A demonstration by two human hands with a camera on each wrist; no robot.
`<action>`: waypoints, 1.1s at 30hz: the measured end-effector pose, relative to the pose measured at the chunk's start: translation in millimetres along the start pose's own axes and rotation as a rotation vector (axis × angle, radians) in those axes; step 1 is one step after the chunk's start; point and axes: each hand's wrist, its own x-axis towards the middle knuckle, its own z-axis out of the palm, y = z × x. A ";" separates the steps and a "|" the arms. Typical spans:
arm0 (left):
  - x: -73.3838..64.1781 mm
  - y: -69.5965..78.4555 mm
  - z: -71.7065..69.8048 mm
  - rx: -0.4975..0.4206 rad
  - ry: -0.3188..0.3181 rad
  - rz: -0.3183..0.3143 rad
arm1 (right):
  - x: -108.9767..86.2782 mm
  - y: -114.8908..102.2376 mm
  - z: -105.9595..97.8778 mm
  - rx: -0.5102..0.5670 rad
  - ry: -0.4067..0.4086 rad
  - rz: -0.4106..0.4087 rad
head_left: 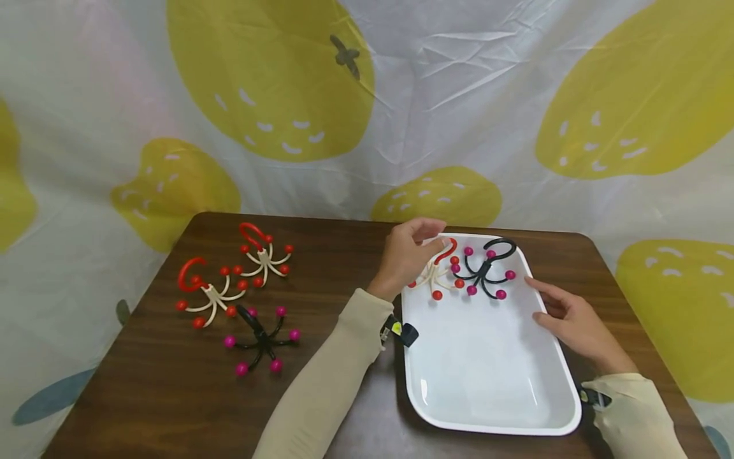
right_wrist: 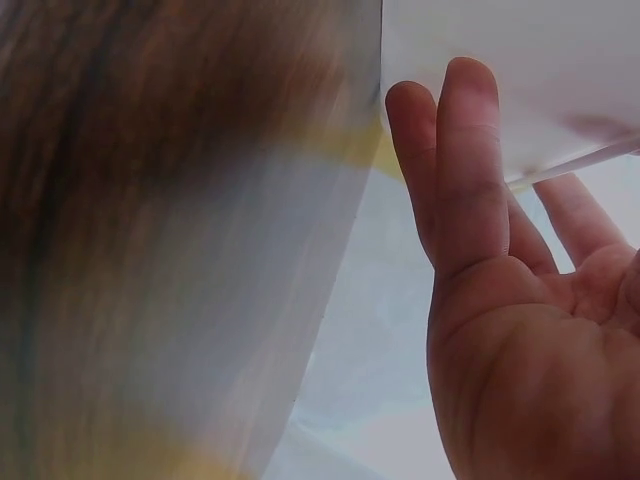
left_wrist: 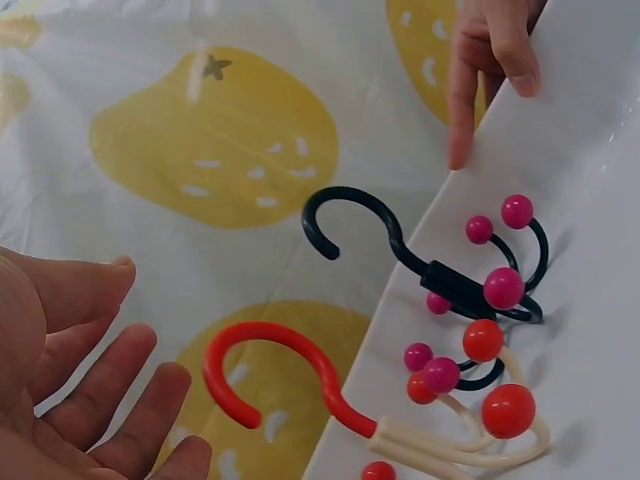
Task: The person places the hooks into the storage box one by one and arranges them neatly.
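Observation:
My left hand (head_left: pixel 404 255) is over the far left corner of a white tray (head_left: pixel 487 370). Inside that corner lies a cream multi-arm hanger (head_left: pixel 434 270) with red balls and a red hook (left_wrist: pixel 325 375). In the left wrist view, a gap separates the loosely bent fingers of my left hand (left_wrist: pixel 80 390) from this hook. Beside it in the tray is a black hanger (head_left: pixel 483 274) with pink balls, its hook (left_wrist: pixel 350 190) over the rim. My right hand (head_left: pixel 579 322) touches the tray's right side with its fingers extended (right_wrist: pixel 470 170).
Left of the tray, two cream hangers with red hooks, one farther back (head_left: pixel 264 258) and one nearer (head_left: pixel 214 294), lie on the brown table (head_left: pixel 155 382). A black hanger (head_left: pixel 262 339) with pink balls lies in front of them. A fruit-print cloth (head_left: pixel 401 115) hangs behind.

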 end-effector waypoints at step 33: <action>-72.0 53.2 -112.1 0.014 -0.035 0.086 | -0.6 -7.5 2.0 -0.098 0.000 0.041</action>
